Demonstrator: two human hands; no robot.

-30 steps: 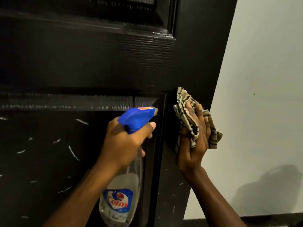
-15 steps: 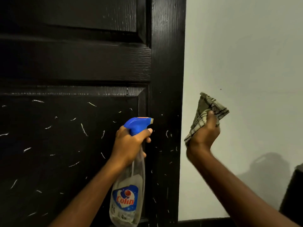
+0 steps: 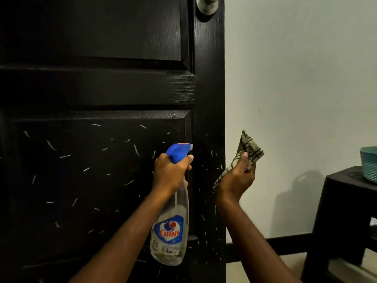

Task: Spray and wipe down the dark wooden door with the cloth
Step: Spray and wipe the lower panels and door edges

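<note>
The dark wooden door [image 3: 91, 88] fills the left and centre of the head view. Its lower recessed panel and right stile carry many short white streaks [image 3: 136, 150]. A metal knob [image 3: 207, 5] sits at the top edge of the view.

The left hand [image 3: 169, 174] grips the neck of the spray bottle [image 3: 171, 231], fingers curled round it, with the forefinger across the trigger below the blue spray head [image 3: 178, 151]. The nozzle points at the right side of the lower panel, close to the surface. The bottle body is clear plastic with a blue and red "Colin" label and hangs below the hand. Its liquid level cannot be read.

The right hand [image 3: 234, 180] clutches the checked cloth [image 3: 250, 148], bunched in the fingers. The cloth is held just right of the door edge, in front of the pale wall [image 3: 295, 68], apart from the door.

At far right, a teal basket [image 3: 369, 164] stands on a dark stool [image 3: 346, 211]. Its contents are hidden.
</note>
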